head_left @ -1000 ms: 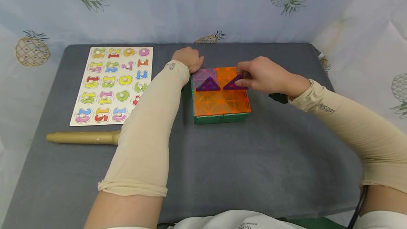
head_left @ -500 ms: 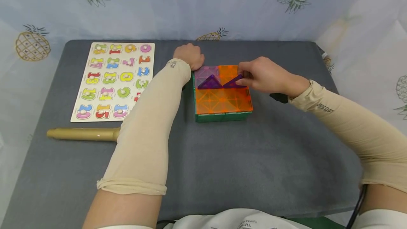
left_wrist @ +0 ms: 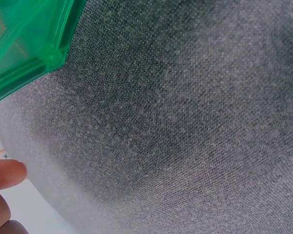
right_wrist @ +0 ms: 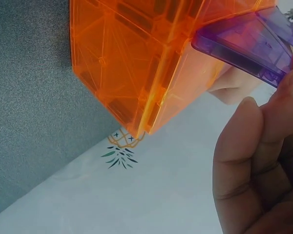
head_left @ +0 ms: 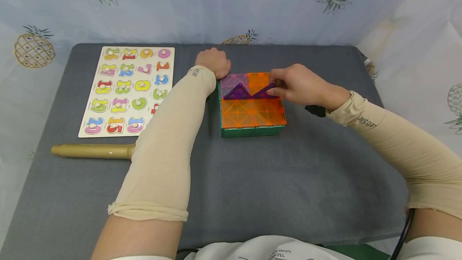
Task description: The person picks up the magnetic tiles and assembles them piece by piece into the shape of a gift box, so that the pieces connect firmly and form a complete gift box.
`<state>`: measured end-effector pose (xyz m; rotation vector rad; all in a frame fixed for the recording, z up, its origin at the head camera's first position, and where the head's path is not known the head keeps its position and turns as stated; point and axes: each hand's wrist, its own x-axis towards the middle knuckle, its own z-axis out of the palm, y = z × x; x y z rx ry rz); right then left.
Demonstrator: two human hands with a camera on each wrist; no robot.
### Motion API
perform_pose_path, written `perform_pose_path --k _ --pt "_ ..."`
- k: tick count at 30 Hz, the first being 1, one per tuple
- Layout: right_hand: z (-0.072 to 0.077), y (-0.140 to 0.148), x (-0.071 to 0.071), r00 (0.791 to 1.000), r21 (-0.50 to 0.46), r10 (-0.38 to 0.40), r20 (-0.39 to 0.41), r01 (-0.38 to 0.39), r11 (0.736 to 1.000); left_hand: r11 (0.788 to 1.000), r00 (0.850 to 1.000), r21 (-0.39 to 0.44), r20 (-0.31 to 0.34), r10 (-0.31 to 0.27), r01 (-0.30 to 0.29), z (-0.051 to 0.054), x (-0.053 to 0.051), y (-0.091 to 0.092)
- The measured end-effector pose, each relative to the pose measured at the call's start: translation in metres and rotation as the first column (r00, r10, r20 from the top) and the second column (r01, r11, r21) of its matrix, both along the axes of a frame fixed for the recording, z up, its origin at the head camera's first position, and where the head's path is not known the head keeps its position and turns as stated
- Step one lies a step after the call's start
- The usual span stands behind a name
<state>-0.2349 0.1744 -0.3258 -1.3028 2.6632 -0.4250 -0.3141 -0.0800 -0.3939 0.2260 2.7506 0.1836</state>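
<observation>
A box of translucent magnetic tiles (head_left: 240, 114) has an orange and light-purple top and a green side (head_left: 252, 132) facing the person. My right hand (head_left: 301, 84) pinches a purple triangular magnetic tile (right_wrist: 249, 46) between thumb and fingertips, its long edge down on the box top. A second purple triangular tile (head_left: 238, 92) stands upright to its left. At the box's back-left corner is my left hand (head_left: 213, 62). In the left wrist view its loosely curled fingers (left_wrist: 7, 173) hold nothing and stand apart from the green tile (left_wrist: 34, 44).
On the grey table (head_left: 310, 179), a number peg puzzle board (head_left: 120, 65) lies at the back left. A gold-coloured tube (head_left: 92, 151) lies before it, its right end hidden by the left sleeve. A pineapple-print curtain (head_left: 173, 7) hangs behind the table.
The right hand has shifted its purple triangle slightly left, so its corner now meets the other triangle's corner. The left hand stays at the box corner. The head view has tilted slightly.
</observation>
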Motion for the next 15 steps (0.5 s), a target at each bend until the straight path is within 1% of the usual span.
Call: perform_pose_path --k 7,12,15 --pt "-0.0003 0.001 -0.0001 1.0 -0.009 0.014 -0.007 -0.014 1.0 1.0 1.0 0.023 -0.003 0.009 -0.009 0.0021 0.0031 -0.0008" --pt "-0.0008 0.0027 -0.0012 1.0 -0.016 0.021 -0.012 -0.021 1.0 1.0 1.0 0.026 -0.009 0.005 -0.005 0.0042 0.0044 -0.0014" --pt "-0.0008 0.0052 -0.002 1.0 -0.024 0.02 -0.006 -0.02 1.0 0.998 1.0 0.053 -0.017 0.024 -0.024 0.0047 0.0051 -0.0014"
